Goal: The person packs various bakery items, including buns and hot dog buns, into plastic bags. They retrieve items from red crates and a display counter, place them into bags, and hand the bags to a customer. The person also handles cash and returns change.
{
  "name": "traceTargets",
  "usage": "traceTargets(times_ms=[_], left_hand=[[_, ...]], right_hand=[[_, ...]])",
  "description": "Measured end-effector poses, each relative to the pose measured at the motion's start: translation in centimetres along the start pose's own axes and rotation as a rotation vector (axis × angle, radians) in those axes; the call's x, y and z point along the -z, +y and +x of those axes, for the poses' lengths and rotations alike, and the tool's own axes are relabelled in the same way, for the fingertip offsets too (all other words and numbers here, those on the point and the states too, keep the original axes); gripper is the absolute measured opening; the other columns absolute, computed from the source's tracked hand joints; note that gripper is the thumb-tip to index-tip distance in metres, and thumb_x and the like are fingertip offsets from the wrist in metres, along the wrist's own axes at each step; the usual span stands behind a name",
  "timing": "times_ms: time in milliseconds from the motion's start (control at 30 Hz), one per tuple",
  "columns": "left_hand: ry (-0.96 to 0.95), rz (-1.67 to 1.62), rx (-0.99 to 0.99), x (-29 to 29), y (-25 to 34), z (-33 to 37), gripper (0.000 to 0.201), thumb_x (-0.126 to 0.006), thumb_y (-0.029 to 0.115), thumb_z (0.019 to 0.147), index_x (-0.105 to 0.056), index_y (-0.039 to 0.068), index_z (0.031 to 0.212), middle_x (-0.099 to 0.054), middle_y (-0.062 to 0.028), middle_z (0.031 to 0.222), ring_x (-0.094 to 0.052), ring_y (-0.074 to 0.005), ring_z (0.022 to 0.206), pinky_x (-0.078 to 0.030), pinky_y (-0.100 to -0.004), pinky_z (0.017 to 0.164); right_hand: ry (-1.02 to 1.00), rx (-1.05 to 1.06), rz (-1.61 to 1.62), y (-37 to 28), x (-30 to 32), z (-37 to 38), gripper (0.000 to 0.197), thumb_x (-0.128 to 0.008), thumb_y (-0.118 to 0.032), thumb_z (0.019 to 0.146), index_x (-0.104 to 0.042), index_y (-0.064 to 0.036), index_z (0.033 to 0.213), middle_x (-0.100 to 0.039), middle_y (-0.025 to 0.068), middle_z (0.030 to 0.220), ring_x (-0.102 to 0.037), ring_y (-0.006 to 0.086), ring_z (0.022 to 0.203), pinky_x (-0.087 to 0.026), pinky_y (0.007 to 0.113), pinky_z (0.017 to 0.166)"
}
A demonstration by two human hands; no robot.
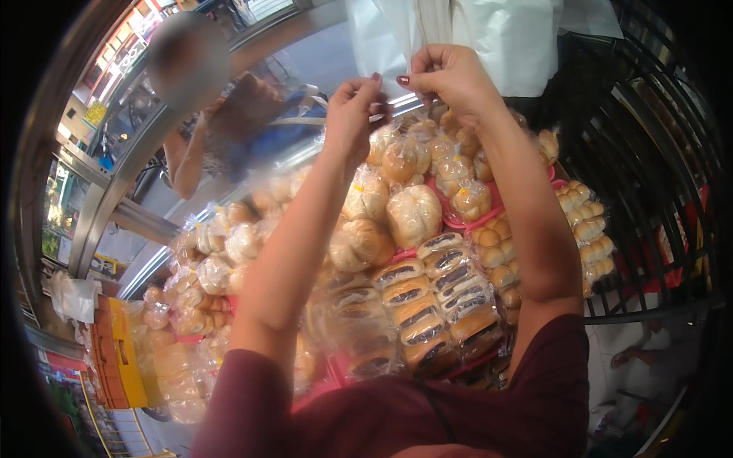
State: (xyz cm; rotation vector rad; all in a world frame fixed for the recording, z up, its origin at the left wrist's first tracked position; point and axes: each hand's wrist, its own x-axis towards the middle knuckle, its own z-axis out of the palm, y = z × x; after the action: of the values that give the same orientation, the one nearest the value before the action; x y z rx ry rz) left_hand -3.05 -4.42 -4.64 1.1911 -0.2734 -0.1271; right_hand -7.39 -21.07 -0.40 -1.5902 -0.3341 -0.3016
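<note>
Both my arms reach forward over the bread display toward white plastic bags (504, 46) hanging at the far side. My left hand (357, 114) is closed, thumb and fingers pinched by the lower edge of a thin white plastic bag (379, 42). Close to its right, my right hand (454, 82) pinches at the same bag, its thumb pointing toward the left thumb. The film between the fingertips is thin and hard to make out. Beneath the hands lie round bread buns (405, 158) in clear wrapping.
Packed rolls with dark filling (416, 305) lie nearer to me. Small bun packs (588, 229) sit at right beside a black metal rack (649, 153). A person (191, 114) stands beyond the glass at far left. Orange and yellow crates (122, 351) stand at left.
</note>
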Motion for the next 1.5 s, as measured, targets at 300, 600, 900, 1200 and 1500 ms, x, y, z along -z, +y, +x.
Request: traceTargets(times_ms=[300, 600, 900, 1200, 1500], left_hand=[[-0.285, 0.224, -0.158, -2.1, 0.4, -3.9, 0.038, -0.055, 0.0, 0.086, -0.049, 0.003, 0.124, -0.057, -0.0099, 0.109, -0.06, -0.0176, 0.093, -0.051, -0.0284, 0.077], [-0.267, 0.148, -0.161, -4.1, 1.2, 0.1, 0.037, -0.052, 0.003, 0.089, -0.046, -0.002, 0.125, -0.056, -0.0144, 0.113, -0.057, -0.0234, 0.104, -0.05, -0.0358, 0.085], [-0.33, -0.057, -0.067, -3.6, 0.8, 1.1, 0.038, -0.052, 0.022, 0.095, -0.046, 0.0, 0.126, -0.057, -0.0124, 0.111, -0.057, -0.0213, 0.098, -0.049, -0.0343, 0.082], [-0.161, 0.115, 0.003, 1.2, -1.9, -2.9, 0.033, -0.057, -0.006, 0.081, -0.053, -0.006, 0.114, -0.063, -0.0161, 0.099, -0.066, -0.0229, 0.084, -0.055, -0.0328, 0.076], [-0.106, 0.333, -0.021, 5.1, -1.8, -12.4, 0.027, -0.057, -0.002, 0.076, -0.065, 0.001, 0.102, -0.067, -0.0054, 0.088, -0.062, -0.0117, 0.076, -0.048, -0.0233, 0.068]], right_hand=[[0.229, 0.042, -0.463, -0.4, 1.3, -1.4, 0.014, -0.067, -0.002, 0.072, -0.06, 0.0005, 0.084, -0.059, 0.0023, 0.066, -0.054, 0.009, 0.055, -0.043, 0.022, 0.049], [0.347, 0.149, -0.501, 1.4, 2.8, 0.0, 0.008, -0.065, -0.004, 0.068, -0.062, -0.0006, 0.075, -0.059, 0.0015, 0.063, -0.055, 0.0086, 0.056, -0.042, 0.024, 0.05], [0.294, 0.094, -0.489, 2.2, 1.4, 1.4, 0.01, -0.066, -0.002, 0.069, -0.062, -0.0004, 0.078, -0.062, 0.0069, 0.067, -0.059, 0.0108, 0.061, -0.046, 0.026, 0.056], [-0.184, 0.036, -0.598, 9.8, -12.2, -12.7, 0.004, -0.059, -0.001, 0.075, -0.06, 0.0019, 0.076, -0.063, 0.0215, 0.075, -0.063, 0.0374, 0.072, -0.05, 0.044, 0.069], [-0.61, -0.13, -0.091, 3.7, -25.5, -28.5, 0.008, -0.057, 0.005, 0.067, -0.059, 0.0, 0.073, -0.062, 0.0195, 0.074, -0.062, 0.038, 0.075, -0.049, 0.043, 0.068]])
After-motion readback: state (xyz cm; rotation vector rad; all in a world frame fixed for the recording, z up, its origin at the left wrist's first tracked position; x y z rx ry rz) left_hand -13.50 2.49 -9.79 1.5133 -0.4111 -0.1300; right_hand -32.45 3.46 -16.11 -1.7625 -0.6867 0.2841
